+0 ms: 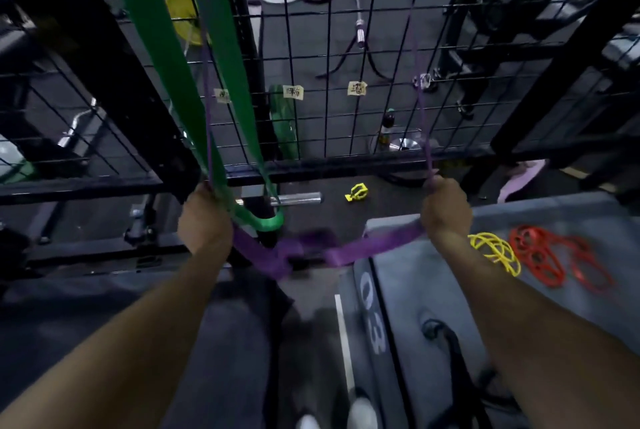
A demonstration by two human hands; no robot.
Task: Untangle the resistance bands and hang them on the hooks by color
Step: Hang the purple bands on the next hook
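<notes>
A wide green band point(166, 57) hangs down the black wire grid point(329, 109) from above the frame, its lower loop ending near my left hand point(204, 220). A purple band point(311, 252) sags between my two hands, twisted in the middle. My left hand grips its left part beside the green loop. My right hand point(446, 206) grips the other part, whose thin strand point(424, 116) runs up to a hook point(423, 81) on the grid. Another purple strand point(207, 109) rises behind the green band. Yellow bands point(495, 252) and red bands point(554, 255) lie tangled on the grey bench at right.
Paper labels point(293, 92) are stuck on the grid. A grey padded bench point(450, 307) marked 03 stands at right. A barbell end point(298, 199) and a yellow clip point(356, 193) lie on the floor below the grid. Weight plates and racks sit beyond it.
</notes>
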